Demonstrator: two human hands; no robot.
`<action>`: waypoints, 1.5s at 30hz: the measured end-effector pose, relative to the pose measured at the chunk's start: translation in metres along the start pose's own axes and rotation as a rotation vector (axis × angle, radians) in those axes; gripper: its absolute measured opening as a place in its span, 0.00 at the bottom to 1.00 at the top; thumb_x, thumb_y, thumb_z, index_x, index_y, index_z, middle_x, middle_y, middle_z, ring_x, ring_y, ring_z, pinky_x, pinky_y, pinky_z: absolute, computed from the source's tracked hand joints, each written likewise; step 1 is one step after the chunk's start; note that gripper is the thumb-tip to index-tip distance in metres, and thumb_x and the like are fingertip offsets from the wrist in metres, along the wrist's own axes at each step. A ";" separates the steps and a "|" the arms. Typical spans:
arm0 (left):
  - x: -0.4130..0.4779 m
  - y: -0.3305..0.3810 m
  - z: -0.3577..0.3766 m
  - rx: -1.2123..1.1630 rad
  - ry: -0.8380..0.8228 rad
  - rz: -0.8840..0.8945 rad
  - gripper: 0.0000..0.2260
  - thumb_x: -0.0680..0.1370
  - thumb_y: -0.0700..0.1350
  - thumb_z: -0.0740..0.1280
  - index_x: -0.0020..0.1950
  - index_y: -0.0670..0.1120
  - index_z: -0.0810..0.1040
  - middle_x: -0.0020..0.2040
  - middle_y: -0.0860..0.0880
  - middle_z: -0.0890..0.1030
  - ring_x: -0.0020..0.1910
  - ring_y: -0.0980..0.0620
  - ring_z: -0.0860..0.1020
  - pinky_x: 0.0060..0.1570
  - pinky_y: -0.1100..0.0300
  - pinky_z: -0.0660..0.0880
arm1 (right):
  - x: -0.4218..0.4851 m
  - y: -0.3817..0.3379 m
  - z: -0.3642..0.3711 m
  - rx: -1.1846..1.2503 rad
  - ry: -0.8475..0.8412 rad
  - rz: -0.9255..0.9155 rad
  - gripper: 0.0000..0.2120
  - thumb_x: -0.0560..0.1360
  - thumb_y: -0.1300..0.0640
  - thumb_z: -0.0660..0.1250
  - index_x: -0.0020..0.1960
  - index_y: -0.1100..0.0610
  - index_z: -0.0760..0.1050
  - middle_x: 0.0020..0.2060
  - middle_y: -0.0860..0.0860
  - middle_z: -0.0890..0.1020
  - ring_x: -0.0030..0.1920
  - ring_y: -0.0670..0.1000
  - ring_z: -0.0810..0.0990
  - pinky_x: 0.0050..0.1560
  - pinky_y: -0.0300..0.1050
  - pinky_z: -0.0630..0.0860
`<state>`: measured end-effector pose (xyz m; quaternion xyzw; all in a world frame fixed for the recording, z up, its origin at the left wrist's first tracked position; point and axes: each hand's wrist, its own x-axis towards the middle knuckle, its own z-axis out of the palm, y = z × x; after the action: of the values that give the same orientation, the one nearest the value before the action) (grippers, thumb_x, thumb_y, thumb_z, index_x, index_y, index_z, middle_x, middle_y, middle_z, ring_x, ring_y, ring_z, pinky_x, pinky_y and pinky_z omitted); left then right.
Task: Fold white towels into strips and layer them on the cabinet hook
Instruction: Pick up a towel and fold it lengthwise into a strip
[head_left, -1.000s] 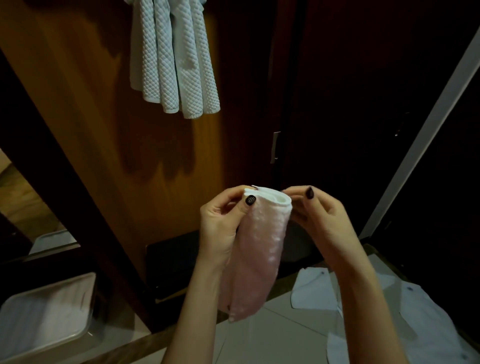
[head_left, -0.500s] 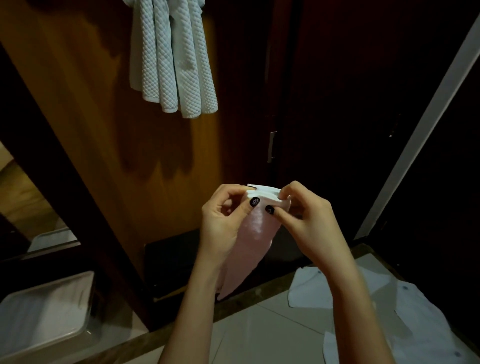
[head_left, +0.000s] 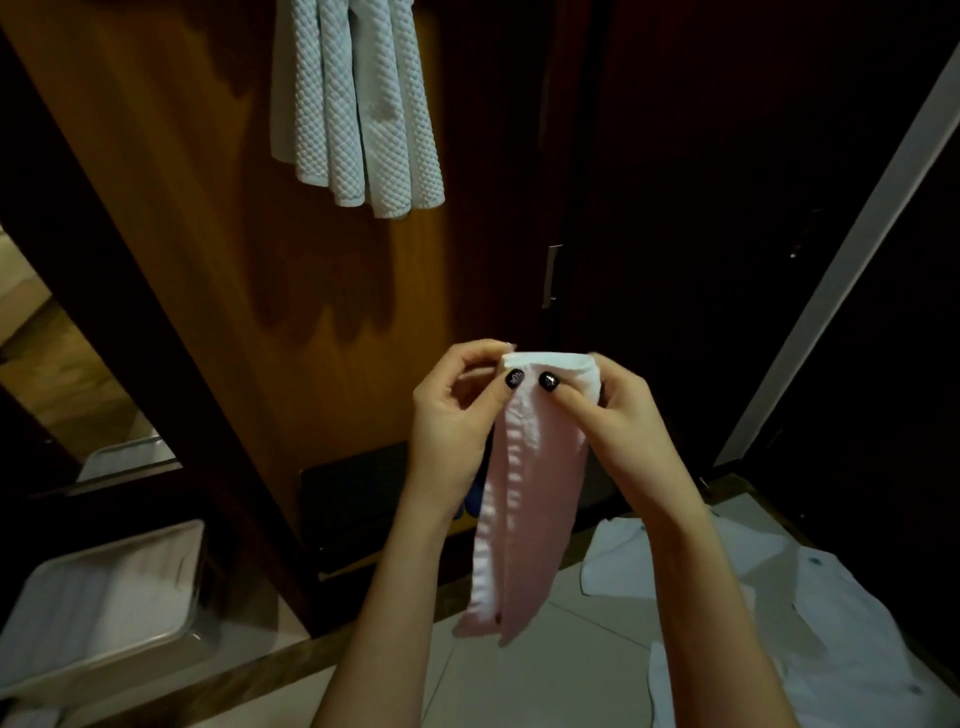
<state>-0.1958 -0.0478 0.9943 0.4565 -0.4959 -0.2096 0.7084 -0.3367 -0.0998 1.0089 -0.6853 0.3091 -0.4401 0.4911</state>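
Head view, left hand (head_left: 457, 415) and right hand (head_left: 618, 415) fingers pinching folded towel (head_left: 530, 499); hung towels (head_left: 358, 104) above, tray (head_left: 104, 603) lower left

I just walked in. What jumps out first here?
Two hands, left hand and right hand, pinch the top of a folded towel strip at centre, its length hanging down. Above, white waffle towels hang against the wooden cabinet panel.

The pale tiled surface (head_left: 545, 686) with a brown stone border carries white garments (head_left: 810, 613) spread at right; a clear plastic bin (head_left: 104, 608) sits lower left.
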 end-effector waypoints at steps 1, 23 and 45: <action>-0.001 -0.002 0.001 0.000 0.038 -0.003 0.11 0.76 0.37 0.70 0.51 0.52 0.79 0.49 0.60 0.82 0.51 0.58 0.81 0.49 0.66 0.76 | 0.003 -0.002 0.000 -0.010 0.053 -0.008 0.05 0.77 0.57 0.68 0.53 0.54 0.80 0.46 0.52 0.84 0.47 0.50 0.84 0.45 0.45 0.80; 0.027 -0.054 0.018 0.660 0.001 -0.023 0.20 0.76 0.35 0.69 0.31 0.51 0.65 0.36 0.56 0.67 0.33 0.60 0.67 0.36 0.75 0.65 | 0.115 -0.042 -0.014 0.202 0.328 -0.187 0.03 0.78 0.60 0.67 0.47 0.59 0.75 0.44 0.59 0.79 0.44 0.54 0.80 0.47 0.51 0.79; 0.074 -0.083 0.005 0.379 -0.105 -0.020 0.02 0.79 0.42 0.68 0.50 0.44 0.78 0.35 0.56 0.79 0.33 0.61 0.77 0.29 0.69 0.69 | 0.190 -0.029 -0.032 0.475 0.351 -0.031 0.04 0.79 0.59 0.66 0.52 0.58 0.74 0.45 0.54 0.81 0.42 0.49 0.81 0.47 0.48 0.81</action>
<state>-0.1563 -0.1467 0.9614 0.5752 -0.5581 -0.1428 0.5807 -0.2862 -0.2658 1.0970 -0.4691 0.2672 -0.6195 0.5699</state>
